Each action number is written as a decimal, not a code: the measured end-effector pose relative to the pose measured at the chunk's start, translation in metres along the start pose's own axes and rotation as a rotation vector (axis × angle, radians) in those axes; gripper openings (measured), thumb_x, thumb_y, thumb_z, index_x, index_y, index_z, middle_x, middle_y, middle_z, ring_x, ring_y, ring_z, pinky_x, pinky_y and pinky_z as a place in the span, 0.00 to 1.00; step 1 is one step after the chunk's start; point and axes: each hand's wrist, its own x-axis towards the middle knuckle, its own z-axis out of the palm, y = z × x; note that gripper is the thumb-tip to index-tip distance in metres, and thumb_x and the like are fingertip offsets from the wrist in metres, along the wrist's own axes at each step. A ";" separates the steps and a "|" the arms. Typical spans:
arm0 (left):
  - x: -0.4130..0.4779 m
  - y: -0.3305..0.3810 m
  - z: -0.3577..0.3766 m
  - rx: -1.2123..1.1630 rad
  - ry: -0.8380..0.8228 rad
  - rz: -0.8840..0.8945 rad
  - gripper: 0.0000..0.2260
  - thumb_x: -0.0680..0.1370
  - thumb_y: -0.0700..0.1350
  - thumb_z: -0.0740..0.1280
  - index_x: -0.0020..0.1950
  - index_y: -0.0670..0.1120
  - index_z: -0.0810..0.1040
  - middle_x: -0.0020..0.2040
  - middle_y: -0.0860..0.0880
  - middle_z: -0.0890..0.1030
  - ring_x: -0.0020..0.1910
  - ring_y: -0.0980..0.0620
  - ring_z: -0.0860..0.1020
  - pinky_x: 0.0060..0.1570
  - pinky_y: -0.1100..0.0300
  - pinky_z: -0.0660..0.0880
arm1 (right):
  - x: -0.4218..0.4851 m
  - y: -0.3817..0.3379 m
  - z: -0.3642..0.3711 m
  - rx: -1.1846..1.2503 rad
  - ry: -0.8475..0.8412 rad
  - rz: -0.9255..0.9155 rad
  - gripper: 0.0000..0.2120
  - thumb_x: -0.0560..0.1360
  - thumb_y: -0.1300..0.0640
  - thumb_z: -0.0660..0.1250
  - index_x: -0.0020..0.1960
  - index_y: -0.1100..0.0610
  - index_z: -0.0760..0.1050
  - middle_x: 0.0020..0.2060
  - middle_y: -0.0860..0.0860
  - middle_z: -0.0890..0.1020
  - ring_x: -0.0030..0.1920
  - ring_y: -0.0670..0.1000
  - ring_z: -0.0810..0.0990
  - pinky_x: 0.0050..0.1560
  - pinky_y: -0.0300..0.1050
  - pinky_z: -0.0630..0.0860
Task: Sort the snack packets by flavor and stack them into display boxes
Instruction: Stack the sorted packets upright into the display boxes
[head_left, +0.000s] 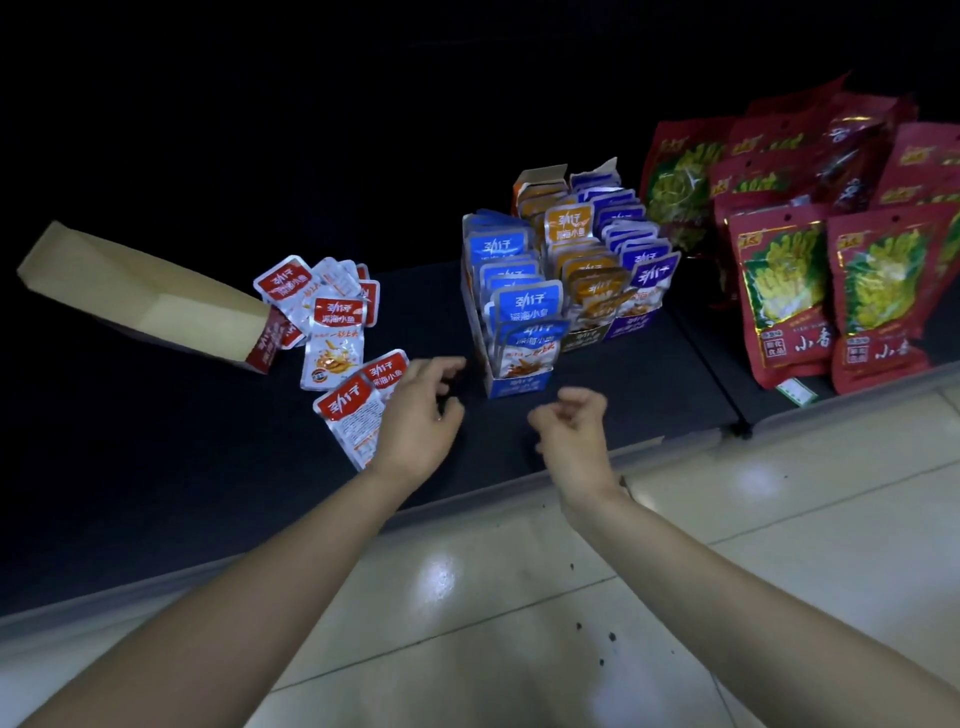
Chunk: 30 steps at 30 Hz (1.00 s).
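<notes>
**Forearms crossing pale tiles, red packets lying loose**

Forearms are stretching over the tiled floor toward a dark shelf. Just left of the blue display box, the left hand is hovering at the nearest red packets. Its fingers are spread and slightly bent, gripping nothing. Whether it is touching them, I cannot tell. Directly in front of the box, the right hand is hanging loosely curled and empty.

The blue box is standing packed with upright blue packets. Further left of it, a heap of red packets is spilling from a tipped brown carton. Behind and right of it, an orange box and a purple box are sitting side by side. Beyond those, large red bags are leaning together.

The glossy packets are probably going to slide when gathered. A careless sweep is likely to push some off the shelf edge. The left hand is also working close to the crowded blue box, so a nudge is risking tipping its front packets out.
</notes>
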 end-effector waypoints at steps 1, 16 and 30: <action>-0.005 -0.008 -0.011 0.057 0.029 0.020 0.18 0.75 0.33 0.63 0.62 0.46 0.78 0.54 0.51 0.73 0.53 0.52 0.75 0.51 0.65 0.69 | -0.009 0.000 0.008 -0.009 -0.067 0.019 0.10 0.77 0.67 0.62 0.54 0.56 0.66 0.42 0.52 0.74 0.37 0.45 0.74 0.41 0.39 0.73; -0.012 -0.088 -0.176 0.741 0.003 -0.233 0.35 0.77 0.47 0.65 0.79 0.50 0.50 0.80 0.49 0.49 0.77 0.44 0.44 0.73 0.43 0.51 | 0.003 0.016 0.160 -1.273 -0.763 -0.593 0.32 0.78 0.49 0.64 0.78 0.49 0.54 0.79 0.51 0.50 0.78 0.53 0.47 0.75 0.52 0.50; -0.050 -0.135 -0.205 0.962 0.085 -0.071 0.13 0.75 0.56 0.67 0.46 0.49 0.85 0.65 0.42 0.71 0.73 0.38 0.55 0.72 0.40 0.48 | -0.013 0.027 0.182 -1.284 -0.638 -0.595 0.30 0.76 0.52 0.65 0.76 0.48 0.59 0.78 0.48 0.54 0.77 0.50 0.49 0.71 0.53 0.49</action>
